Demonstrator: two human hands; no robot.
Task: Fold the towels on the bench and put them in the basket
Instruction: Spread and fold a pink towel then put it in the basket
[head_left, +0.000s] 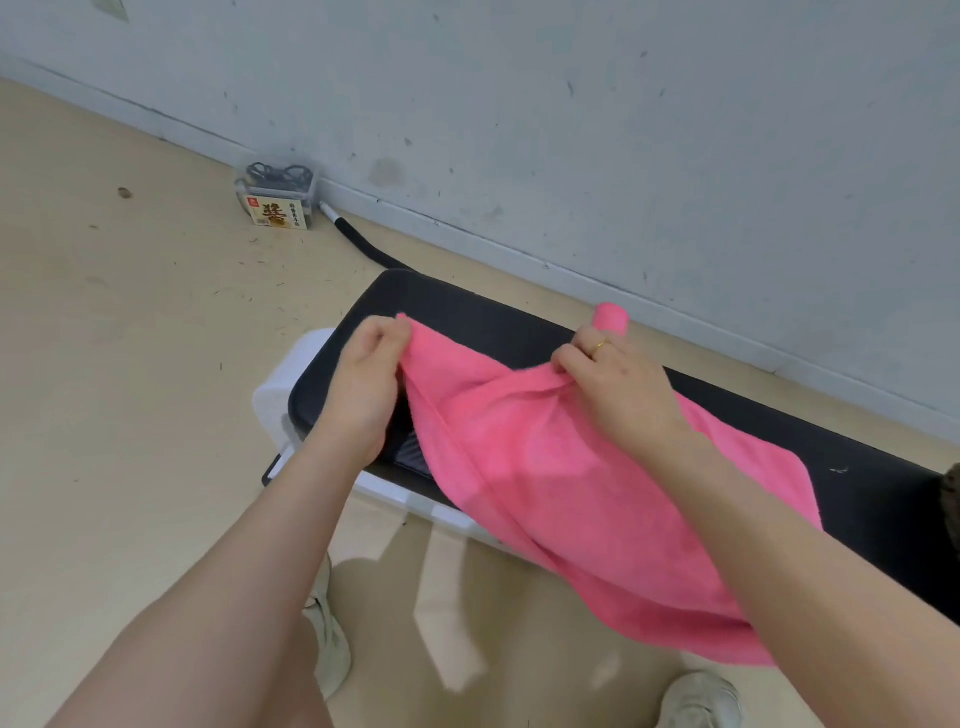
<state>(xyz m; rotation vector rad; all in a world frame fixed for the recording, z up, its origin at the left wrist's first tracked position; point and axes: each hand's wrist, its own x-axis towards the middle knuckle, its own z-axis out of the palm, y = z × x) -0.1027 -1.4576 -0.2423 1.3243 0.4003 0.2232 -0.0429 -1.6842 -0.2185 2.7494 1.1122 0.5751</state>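
Note:
A pink towel (566, 483) hangs over the front edge of the black padded bench (493, 322). My left hand (363, 374) pinches its far left corner, lifted just above the bench. My right hand (618, 384) grips the towel's upper edge further right, and a bit of pink cloth (612, 317) sticks up past the fingers. The towel's lower part droops toward the floor in front of the bench. No basket is in view.
The bench has a white frame (280, 384) and stands close to a grey wall (623, 130). A clear plastic box (278, 200) sits on the beige floor by the wall. My shoes (701, 701) are near the bench's front. Something dark brown (953, 499) lies at the right edge.

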